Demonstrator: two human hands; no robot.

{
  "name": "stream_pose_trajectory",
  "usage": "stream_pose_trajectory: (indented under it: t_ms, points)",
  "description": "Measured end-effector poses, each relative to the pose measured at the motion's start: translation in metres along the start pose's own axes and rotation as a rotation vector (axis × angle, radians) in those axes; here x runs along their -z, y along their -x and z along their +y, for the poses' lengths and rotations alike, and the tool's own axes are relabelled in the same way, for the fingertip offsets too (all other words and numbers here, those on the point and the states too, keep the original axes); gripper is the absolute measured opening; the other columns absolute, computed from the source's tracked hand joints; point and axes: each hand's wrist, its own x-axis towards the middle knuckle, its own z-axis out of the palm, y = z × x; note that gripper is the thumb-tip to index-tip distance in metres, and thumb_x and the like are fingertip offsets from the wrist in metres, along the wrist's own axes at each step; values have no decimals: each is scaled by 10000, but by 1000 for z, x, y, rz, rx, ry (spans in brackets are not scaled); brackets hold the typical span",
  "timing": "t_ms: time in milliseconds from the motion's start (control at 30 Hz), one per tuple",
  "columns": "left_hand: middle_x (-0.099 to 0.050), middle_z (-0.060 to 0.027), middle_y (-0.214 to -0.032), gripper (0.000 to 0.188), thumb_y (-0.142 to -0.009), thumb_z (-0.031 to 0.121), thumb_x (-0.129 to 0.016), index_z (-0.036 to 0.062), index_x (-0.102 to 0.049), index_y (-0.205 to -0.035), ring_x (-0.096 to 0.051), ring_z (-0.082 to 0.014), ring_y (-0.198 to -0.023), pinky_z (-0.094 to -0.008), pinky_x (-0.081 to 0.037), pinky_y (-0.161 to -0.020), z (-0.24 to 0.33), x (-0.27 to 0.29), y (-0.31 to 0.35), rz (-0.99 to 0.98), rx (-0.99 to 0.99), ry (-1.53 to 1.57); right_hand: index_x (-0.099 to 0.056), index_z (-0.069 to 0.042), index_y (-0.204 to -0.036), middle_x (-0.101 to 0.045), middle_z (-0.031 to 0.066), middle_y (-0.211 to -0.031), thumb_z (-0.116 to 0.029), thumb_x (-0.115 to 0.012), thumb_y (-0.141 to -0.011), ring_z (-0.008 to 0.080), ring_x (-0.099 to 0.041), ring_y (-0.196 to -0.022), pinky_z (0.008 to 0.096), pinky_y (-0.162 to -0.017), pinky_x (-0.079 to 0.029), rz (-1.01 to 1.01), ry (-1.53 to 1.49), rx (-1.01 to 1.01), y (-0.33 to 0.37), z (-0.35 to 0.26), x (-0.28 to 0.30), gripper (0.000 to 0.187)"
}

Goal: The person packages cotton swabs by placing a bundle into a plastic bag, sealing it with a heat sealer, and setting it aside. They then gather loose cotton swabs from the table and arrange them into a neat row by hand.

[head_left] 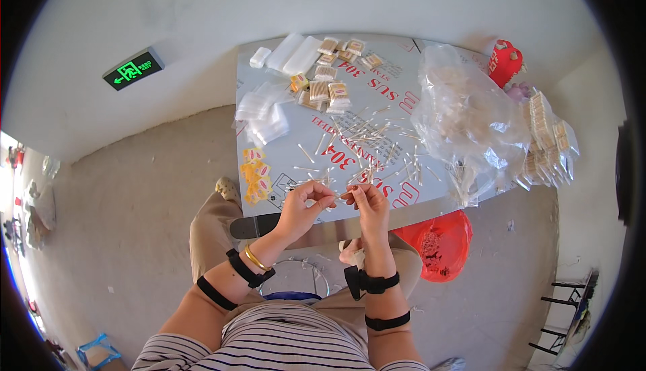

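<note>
My left hand (pixel 309 203) and my right hand (pixel 369 204) meet over the front edge of the metal-topped table (pixel 417 203). Both are closed in a pinch, fingertips almost touching, around what looks like a thin cotton swab; the fingers cover most of it. Many loose cotton swabs (pixel 369 129) lie scattered in front of them. Left of my hands is a pile of small yellow-and-white cards (pixel 256 177). Behind it sit flat clear plastic sleeves (pixel 264 110). Filled packs of swabs (pixel 319 91) are grouped farther back.
A large clear plastic bag (pixel 464 102) bulges on the table's right side, beside stacked swab packs (pixel 546 143). Long clear sleeve bundles (pixel 303 55) lie at the back. A red object (pixel 505 63) stands at the far right corner. Below the front edge hangs a red plastic bag (pixel 444 243).
</note>
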Motion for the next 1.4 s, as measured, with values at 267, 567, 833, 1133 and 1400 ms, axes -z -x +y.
stream_pose_trajectory:
  t_ms: [267,567,833,1133,1400]
  points:
    - [-697,-39,-858,71,-931,54,-675,6,-632,-960,-689,-115,-825,-251,-518,-764,3,-8,11,-8,-21,125,-670,-19,-1107,-731,61,-974,-146,-580,-1012,92,-631,-837,233,-745,-449,-54,-15,17,22,-22,2,182]
    - [-705,-75,-965,227,-918,208,-684,78,-666,-1103,-694,-224,-927,-377,-499,-841,-12,-2,20,-34,-239,-310,-675,-19,-983,-694,50,-909,-94,-620,-960,136,-665,-841,281,-749,-523,408,520,92,48,-15,112,96]
    - [-624,-85,-1180,269,-868,161,-662,138,-659,-1135,-575,-303,-1140,-443,-434,-944,-80,53,-19,85,-25,-716,-667,-31,-1109,-651,150,-1144,-66,-677,-861,334,-590,-1082,450,-959,-458,610,1211,169,76,-17,232,250]
    - [-540,-150,-1295,398,-803,-10,-608,72,-596,-1192,-523,-329,-1213,-488,-390,-1079,-120,73,-110,22,-391,-1127,-627,-72,-1158,-624,128,-1135,-96,-754,-784,369,-562,-1063,453,-936,-462,-142,993,237,-8,76,11,396]
    - [-604,-39,-938,88,-820,132,-661,127,-676,-907,-578,-231,-989,-400,-398,-908,-102,70,-115,-175,-276,-1316,-605,-113,-1190,-561,124,-1150,-37,-772,-734,362,-516,-1090,454,-925,-448,-97,1099,211,-36,97,7,491]
